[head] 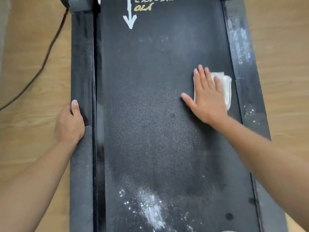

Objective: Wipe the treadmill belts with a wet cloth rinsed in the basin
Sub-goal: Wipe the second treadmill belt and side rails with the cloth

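**Q:** Position of the cloth?

**A:** The cloth (225,87) is white and folded. It lies flat on the belt (150,123), on the right-hand part, just beside the right side rail (242,56). Most of it is covered by the right hand (207,99); its far and right edges show past the fingers.

**Q:** State of the right grip?

**A:** Apart. The fingers are straight and slightly spread, palm down, pressing the cloth onto the belt. The thumb points left and lies on bare belt.

**Q:** State of the left grip?

**A:** The left hand (69,123) is clamped on the left side rail (82,64). The thumb lies on top of the rail. The fingers go over the outer edge and are hidden.

**Q:** Condition of the belt surface?

**A:** Black and textured. The middle looks darker, with a dull sheen. White powdery smears (152,210) lie near the lower edge of the view, left of centre. Two dark round spots (229,216) sit near the lower right. Faint pale marks show on the far part.

**Q:** Markings?

**A:** A white arrow (130,19) at the far end, pointing toward the person, with gold lettering (143,8) beside it.

**Q:** Rails and surroundings?

**A:** The right side rail carries pale streaks and white specks. The treadmill stands on a wooden floor (25,148). A dark cable (41,64) runs across the floor on the left.
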Motion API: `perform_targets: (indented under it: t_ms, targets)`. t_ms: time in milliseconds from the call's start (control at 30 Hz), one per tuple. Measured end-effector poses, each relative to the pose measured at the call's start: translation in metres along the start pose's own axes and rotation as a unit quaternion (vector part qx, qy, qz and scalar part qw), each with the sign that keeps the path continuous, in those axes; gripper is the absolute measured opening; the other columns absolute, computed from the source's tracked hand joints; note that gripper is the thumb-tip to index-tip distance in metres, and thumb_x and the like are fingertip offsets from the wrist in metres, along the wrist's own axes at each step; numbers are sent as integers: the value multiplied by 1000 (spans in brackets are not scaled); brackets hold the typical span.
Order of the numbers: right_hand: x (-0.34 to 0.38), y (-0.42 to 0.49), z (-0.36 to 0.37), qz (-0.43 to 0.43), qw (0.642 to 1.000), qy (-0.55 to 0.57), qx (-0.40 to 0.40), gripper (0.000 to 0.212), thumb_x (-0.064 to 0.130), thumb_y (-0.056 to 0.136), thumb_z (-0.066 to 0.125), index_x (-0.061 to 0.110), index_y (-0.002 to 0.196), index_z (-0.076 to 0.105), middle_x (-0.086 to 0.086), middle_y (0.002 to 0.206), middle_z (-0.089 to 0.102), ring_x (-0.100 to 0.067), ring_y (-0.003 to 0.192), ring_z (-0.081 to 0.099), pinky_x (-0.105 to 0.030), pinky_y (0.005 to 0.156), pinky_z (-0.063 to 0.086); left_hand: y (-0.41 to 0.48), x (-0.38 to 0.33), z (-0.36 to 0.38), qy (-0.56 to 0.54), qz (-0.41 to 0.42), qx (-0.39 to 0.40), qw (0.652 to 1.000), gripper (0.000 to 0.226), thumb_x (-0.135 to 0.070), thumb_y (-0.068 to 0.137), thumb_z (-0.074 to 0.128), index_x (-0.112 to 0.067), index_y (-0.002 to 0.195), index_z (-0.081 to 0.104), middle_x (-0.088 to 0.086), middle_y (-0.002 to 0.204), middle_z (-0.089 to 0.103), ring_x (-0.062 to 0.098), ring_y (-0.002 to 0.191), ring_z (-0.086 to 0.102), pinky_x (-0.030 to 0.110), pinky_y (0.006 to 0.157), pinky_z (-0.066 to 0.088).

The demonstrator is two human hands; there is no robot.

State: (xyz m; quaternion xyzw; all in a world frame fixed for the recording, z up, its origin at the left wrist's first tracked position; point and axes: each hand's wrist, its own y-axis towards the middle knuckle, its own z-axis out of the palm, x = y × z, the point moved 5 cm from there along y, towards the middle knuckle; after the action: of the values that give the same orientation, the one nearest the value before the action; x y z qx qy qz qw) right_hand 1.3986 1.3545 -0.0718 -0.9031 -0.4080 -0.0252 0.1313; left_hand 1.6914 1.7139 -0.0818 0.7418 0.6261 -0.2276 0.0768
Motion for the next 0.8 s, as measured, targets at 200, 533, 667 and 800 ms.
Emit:
perform_targets:
  t_ms: [200,533,667,800]
  targets:
    - [26,-264,67,-112,991,-50,52,101,73,91,54,10,165,26,-7,177,9,-27,162,18,-55,127,16,-2,-2,1,-19,-13,14,1000,67,-60,108,18,-6,106,58,28,110,61,38,93,48,46,80,33]
    - [-8,-100,30,-61,998,-30,-14,100,81,96,28,16,169,9,-2,177,2,-19,164,0,-49,132,4,-5,-6,2,20,-7,6,1000,69,-56,110,17,-2,113,59,27,119,61,43,109,53,46,87,36]
    - [-32,10,-9,-19,1000,-9,20,100,85,95,17,20,169,1,2,177,-5,-15,163,-8,-50,132,1,-14,-14,-4,13,-10,12,1000,72,-57,109,16,-1,123,58,29,131,60,48,119,54,52,98,40]
    - [-33,-6,-5,4,1000,13,0,100,84,96,18,18,169,-2,1,177,-10,-16,163,-11,-51,131,-3,-4,-8,-2,-44,19,27,998,80,-70,102,16,-13,151,43,14,153,51,38,142,46,52,119,35]
